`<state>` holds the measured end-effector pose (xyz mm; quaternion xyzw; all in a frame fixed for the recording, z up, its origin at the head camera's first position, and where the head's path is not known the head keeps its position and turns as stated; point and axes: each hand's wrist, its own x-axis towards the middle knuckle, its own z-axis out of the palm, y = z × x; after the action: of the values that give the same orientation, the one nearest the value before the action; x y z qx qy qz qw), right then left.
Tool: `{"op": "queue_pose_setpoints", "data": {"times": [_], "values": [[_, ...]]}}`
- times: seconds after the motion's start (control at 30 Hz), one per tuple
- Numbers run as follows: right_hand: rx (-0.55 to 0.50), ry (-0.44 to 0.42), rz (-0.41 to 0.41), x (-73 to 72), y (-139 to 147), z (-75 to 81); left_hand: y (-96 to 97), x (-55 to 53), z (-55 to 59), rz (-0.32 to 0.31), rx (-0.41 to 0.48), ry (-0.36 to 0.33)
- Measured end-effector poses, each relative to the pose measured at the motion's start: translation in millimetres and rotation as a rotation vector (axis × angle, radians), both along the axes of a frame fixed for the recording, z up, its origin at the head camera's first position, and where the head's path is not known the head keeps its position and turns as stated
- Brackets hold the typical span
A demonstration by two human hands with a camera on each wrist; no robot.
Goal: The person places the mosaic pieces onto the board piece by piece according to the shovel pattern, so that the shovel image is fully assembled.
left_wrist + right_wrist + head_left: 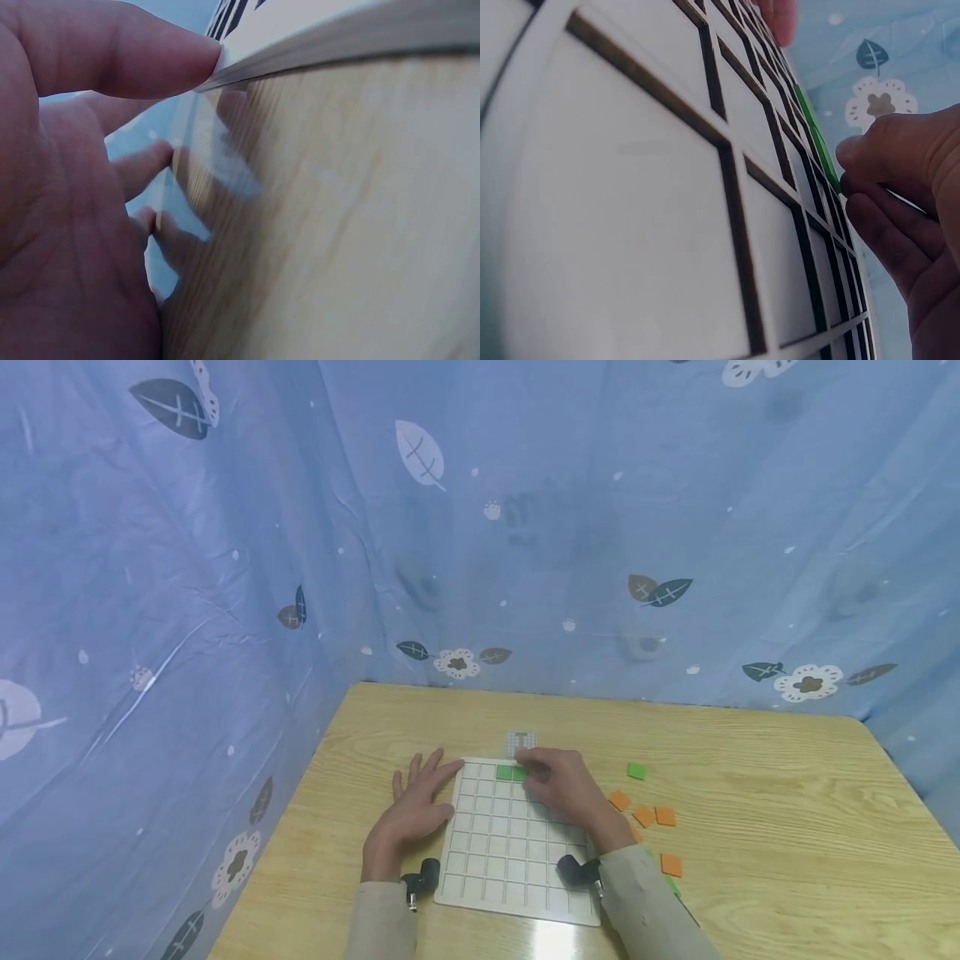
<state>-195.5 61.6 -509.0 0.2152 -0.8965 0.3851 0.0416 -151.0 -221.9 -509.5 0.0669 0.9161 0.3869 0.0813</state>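
Observation:
A white grid board (498,846) lies on the table, with green square tiles (506,772) side by side in its far row. My right hand (562,785) is over that row, thumb and fingers bent together at the right end of the green. In the right wrist view, the thumb and fingertips pinch at the end of the green tiles (817,135); the fingers partly hide the tile there. To the left of the board, my left hand (416,808) rests with fingers spread on the table. Its thumb (142,52) touches the board's side edge in the left wrist view.
Several loose orange tiles (665,816) and a green tile (637,771) lie right of the board, some partly behind the right forearm. A small patterned card (521,739) lies beyond the board's far edge. A blue patterned curtain (525,568) hangs behind the table.

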Motion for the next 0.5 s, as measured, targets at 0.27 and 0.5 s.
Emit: {"op": "queue_pose_setpoints", "data": {"times": [0.27, 0.5], "values": [[-0.006, -0.028, 0.019, 2.5, 13, 2.3, 0.3, -0.5, -2.0, -0.003, 0.004, 0.011], [-0.071, -0.134, -0.025, 18.3, 49, 20.6, -0.6, -2.3, -4.1, -0.008, -0.001, 0.012]]}}
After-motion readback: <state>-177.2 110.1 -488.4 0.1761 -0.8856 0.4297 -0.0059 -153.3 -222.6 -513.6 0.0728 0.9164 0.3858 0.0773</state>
